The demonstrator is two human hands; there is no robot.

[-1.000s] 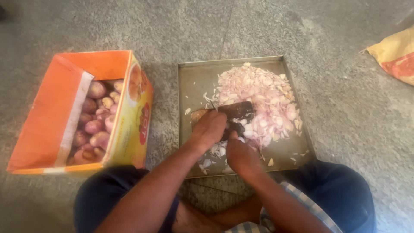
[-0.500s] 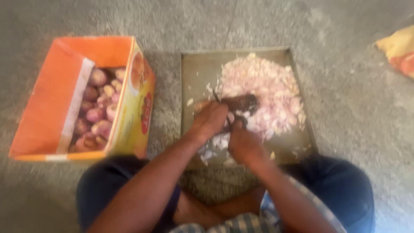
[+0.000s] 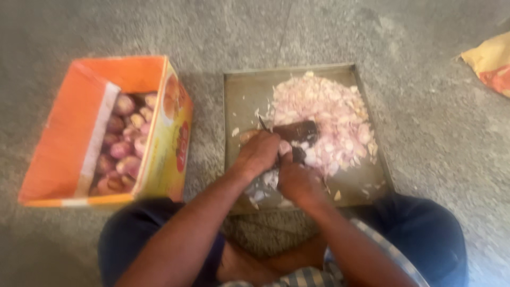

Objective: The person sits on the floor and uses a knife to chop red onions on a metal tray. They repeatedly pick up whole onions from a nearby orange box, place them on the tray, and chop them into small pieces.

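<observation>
A metal tray [image 3: 240, 101] lies on the floor in front of me. It carries a pile of chopped pink onion [image 3: 329, 117] and a dark block [image 3: 300, 131] with a thin upright blade [image 3: 262, 124]. My left hand [image 3: 258, 155] and my right hand [image 3: 297, 182] are side by side at the blade. Their fingers are closed around a peeled onion piece [image 3: 285, 148] held against the block. Blur hides the exact grip of the right hand.
An open orange carton [image 3: 64, 133] holding several whole pink onions [image 3: 125, 143] stands left of the tray. A yellow-orange bag [image 3: 491, 61] lies at the far right on the grey floor. My knees in dark cloth frame the tray's near edge.
Both hands stay at the blade with the onion, shifting only slightly. The view has tilted a little, so the tray sits lower in the picture.
</observation>
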